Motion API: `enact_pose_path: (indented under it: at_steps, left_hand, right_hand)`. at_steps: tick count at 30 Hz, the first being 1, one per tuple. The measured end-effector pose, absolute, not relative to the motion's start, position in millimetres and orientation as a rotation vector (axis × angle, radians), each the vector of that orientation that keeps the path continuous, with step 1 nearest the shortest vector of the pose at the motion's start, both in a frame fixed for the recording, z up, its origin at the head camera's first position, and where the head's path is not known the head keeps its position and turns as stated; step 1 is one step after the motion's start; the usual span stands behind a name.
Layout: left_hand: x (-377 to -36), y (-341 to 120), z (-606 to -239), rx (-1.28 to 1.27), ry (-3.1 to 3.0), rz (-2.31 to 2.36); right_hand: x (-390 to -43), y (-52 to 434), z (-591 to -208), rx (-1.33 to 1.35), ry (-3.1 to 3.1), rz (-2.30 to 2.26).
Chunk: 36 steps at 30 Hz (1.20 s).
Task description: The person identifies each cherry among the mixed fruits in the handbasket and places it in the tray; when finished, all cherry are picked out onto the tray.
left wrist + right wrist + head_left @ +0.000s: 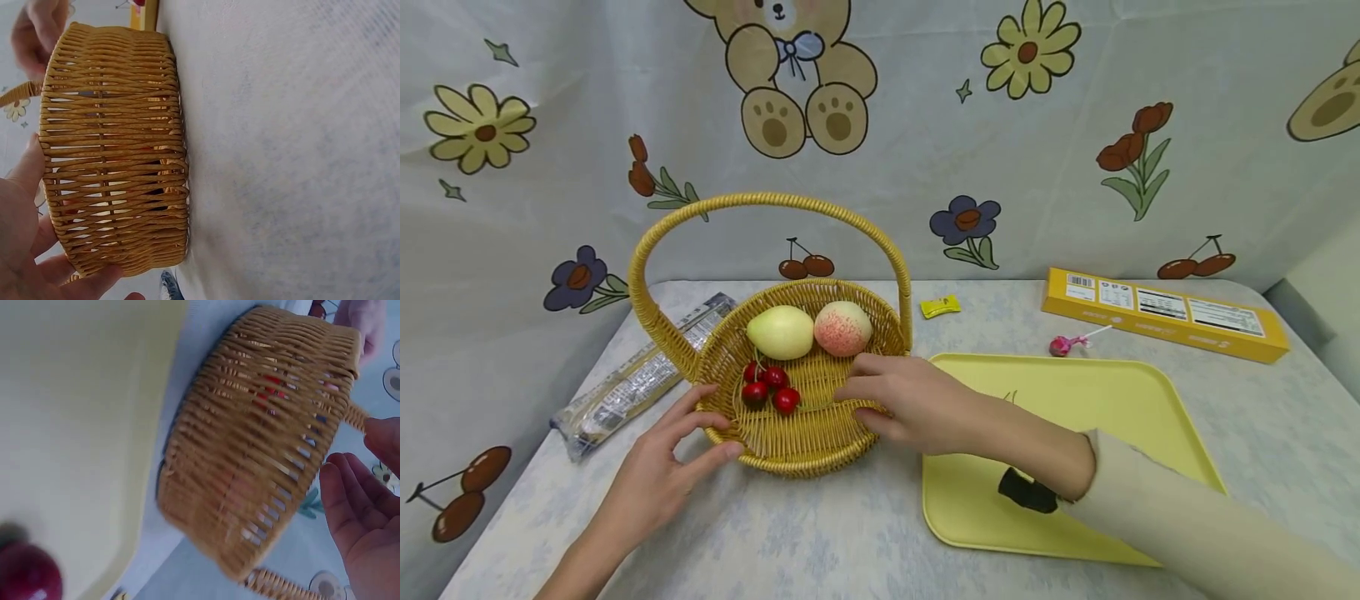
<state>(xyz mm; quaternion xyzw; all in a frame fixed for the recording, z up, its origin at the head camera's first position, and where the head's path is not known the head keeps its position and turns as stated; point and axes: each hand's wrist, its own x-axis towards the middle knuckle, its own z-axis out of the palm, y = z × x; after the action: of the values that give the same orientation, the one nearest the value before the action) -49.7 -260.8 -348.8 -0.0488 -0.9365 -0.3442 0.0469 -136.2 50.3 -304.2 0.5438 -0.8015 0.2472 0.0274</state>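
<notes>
A wicker basket [790, 462] with a tall arched handle stands on the table. Inside it lie a pale yellow-green pear [781, 333], a pink-speckled peach [842, 329] and several red cherries [777, 377]. My left hand [658, 467] holds the basket's front left rim, fingers over the edge and thumb along the front. Over the right side of the basket is my right hand [910, 400], close to the tip of a cherry stem. In the right wrist view its thumb [382, 440] and fingers stand apart by the rim, nothing between them.
A yellow tray [1075, 379] lies at right, partly under my right forearm, with a dark red round fruit [28, 572] on it. Behind are a yellow-wrapped candy [940, 306], a pink lollipop [1063, 345] and an orange box [1165, 312]. A shiny packet [625, 400] lies left of the basket.
</notes>
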Motion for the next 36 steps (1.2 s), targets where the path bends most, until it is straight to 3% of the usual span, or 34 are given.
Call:
enact_pose_path:
  at_steps: [14,36]
  left_hand:
    - [-51,-262,-349,-0.15,-2.846,-1.11]
    - [-51,-263,-349,-0.161,-2.84,-1.111]
  right_hand:
    - [-164,-24,-319,1.677,-2.789,0.779]
    - [-169,-53,-341,1.729,-2.876,0.504]
